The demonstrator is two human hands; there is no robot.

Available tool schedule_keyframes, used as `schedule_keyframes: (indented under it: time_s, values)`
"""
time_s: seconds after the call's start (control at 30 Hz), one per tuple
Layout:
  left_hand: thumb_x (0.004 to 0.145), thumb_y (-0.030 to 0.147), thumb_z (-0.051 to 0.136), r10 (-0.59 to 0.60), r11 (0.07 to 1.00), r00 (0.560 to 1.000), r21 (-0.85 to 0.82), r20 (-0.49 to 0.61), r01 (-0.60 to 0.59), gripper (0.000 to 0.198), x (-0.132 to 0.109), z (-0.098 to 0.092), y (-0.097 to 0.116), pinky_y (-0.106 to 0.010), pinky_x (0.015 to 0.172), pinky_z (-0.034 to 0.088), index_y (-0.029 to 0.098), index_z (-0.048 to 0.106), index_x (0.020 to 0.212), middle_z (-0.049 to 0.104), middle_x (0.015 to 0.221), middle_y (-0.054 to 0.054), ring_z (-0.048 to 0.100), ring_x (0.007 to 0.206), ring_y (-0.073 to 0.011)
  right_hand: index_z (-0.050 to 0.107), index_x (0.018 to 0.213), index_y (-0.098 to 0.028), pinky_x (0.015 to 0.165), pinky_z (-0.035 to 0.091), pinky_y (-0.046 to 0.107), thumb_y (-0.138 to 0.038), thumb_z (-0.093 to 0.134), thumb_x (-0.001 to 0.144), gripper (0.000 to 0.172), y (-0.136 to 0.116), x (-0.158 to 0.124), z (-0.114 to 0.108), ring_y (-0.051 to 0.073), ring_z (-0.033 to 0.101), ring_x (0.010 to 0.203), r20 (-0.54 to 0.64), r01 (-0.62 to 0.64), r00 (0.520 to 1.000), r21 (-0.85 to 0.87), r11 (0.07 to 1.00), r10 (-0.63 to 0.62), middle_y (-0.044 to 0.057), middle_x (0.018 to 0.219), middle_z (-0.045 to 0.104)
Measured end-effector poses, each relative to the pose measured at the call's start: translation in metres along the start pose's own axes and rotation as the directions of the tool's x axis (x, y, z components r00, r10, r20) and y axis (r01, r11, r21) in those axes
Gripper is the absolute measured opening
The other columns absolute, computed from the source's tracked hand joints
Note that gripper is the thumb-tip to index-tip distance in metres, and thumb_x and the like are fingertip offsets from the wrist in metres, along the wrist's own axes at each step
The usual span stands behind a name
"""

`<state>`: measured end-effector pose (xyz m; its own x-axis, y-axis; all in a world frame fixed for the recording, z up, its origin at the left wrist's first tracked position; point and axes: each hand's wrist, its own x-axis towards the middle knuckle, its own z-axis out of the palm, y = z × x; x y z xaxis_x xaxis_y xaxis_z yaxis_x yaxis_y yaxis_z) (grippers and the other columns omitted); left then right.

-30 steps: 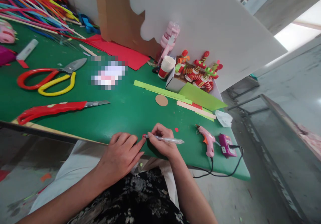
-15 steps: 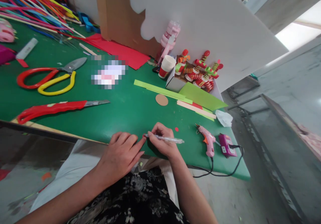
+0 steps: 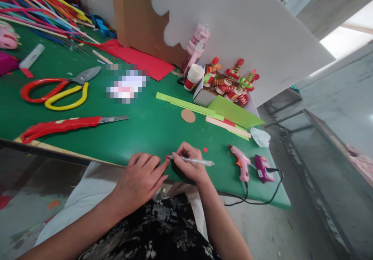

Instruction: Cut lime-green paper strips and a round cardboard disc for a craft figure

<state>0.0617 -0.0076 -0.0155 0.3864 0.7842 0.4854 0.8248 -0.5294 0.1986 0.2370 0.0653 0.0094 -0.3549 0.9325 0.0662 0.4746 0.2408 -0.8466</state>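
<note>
In the head view, my right hand grips a clear pen at the table's near edge. The pen's tip meets a small red paper dot. My left hand lies on the tabletop with its fingers stretched out, the index fingertip against that same dot. Another red paper dot rests just right of my right hand. Farther back lies a brown disc, with light green paper strips behind it.
On the left are a red-handled knife and large scissors. A pink glue gun and a purple power block with a cord sit right. Paper cups and a box of paper-cup figures stand behind.
Both hands stay almost in place. The red dot at the pen tip shows slightly more than before.
</note>
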Motion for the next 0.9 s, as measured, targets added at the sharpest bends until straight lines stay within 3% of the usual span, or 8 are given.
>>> schedule_keyframes:
  time_s: [0.63,0.8,0.9]
  values:
    - [0.095,0.027,0.051,0.023,1.000,1.000,-0.009,-0.017,-0.023,0.032,0.0007,-0.0010,-0.0020,-0.041,0.077,0.035,0.011,0.065,0.120,0.061,0.088,-0.007,0.046,0.086,-0.0253,0.046,0.061,-0.023,0.048,0.031,0.022,-0.035,0.057,0.078,0.024,0.0012,0.0004,-0.0003,0.009,0.039,0.048,0.013,-0.001,1.000,0.004,1.000,0.001,-0.006,0.054,0.045]
    - [0.095,0.026,0.052,0.046,0.999,0.999,0.006,-0.020,-0.046,0.035,-0.0001,-0.0016,-0.0020,-0.042,0.078,0.036,0.010,0.064,0.124,0.062,0.088,-0.008,0.047,0.086,-0.0254,0.047,0.061,-0.023,0.046,0.031,0.021,-0.036,0.061,0.077,0.025,0.0035,0.0036,-0.0009,0.008,0.039,0.046,-0.056,-0.054,0.997,0.121,0.991,0.061,-0.007,0.052,0.045]
    - [0.096,0.024,0.051,0.072,0.997,0.997,0.001,-0.027,-0.072,0.032,-0.0003,-0.0041,-0.0044,-0.041,0.078,0.036,0.012,0.065,0.122,0.062,0.090,-0.008,0.048,0.086,-0.0251,0.059,0.071,-0.022,0.047,0.036,0.022,-0.041,0.062,0.080,0.021,0.0048,0.0037,-0.0012,0.009,0.044,0.046,-0.100,-0.088,0.989,0.211,0.973,0.112,-0.005,0.055,0.054]
